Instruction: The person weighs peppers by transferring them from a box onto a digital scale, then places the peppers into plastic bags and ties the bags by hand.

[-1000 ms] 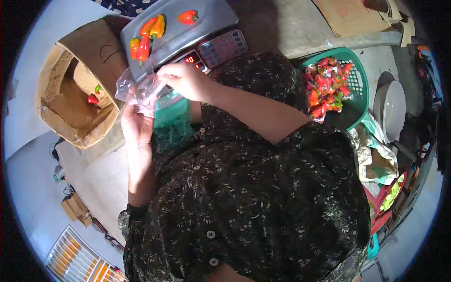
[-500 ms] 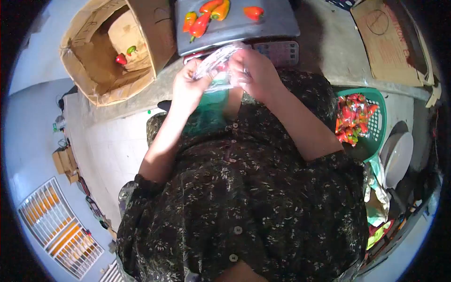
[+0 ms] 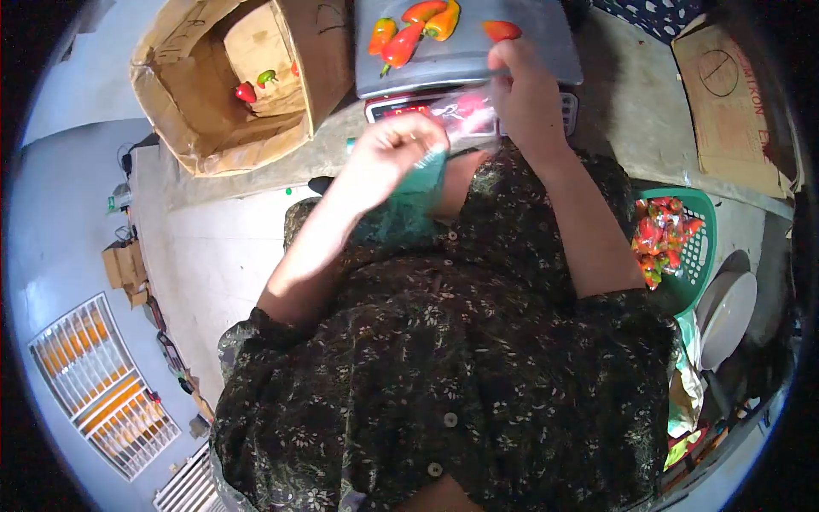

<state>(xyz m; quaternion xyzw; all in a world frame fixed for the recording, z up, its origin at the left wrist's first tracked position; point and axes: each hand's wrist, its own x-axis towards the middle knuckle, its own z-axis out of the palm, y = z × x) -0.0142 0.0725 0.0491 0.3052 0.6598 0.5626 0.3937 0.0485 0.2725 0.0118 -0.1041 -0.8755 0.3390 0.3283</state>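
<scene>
My left hand (image 3: pixel 399 154) is closed on a clear plastic bag (image 3: pixel 465 115), pinching its edge. The bag is blurred and stretches towards my right wrist, with something red showing in or through it. My right hand (image 3: pixel 531 96) reaches over the scale's front edge, its fingers closed at a red pepper (image 3: pixel 502 31). That pepper still lies at the plate's surface. On the grey scale (image 3: pixel 469 64), to the left, lie several orange and red peppers (image 3: pixel 402 44). A thin green plastic bag (image 3: pixel 414 200) hangs below my left hand, over my lap.
An open cardboard box (image 3: pixel 196 111) on its side holds a few peppers (image 3: pixel 246 91). A green basket (image 3: pixel 701 243) of bagged peppers (image 3: pixel 661 235) stands at the right, beside a white basin (image 3: pixel 728 320). Flattened cardboard (image 3: pixel 725 111) lies at the upper right.
My hands have moved apart; both were at the plastic bag. The right hand has gone up to the red pepper on the scale, while the left keeps the bag. The view has shifted slightly.
</scene>
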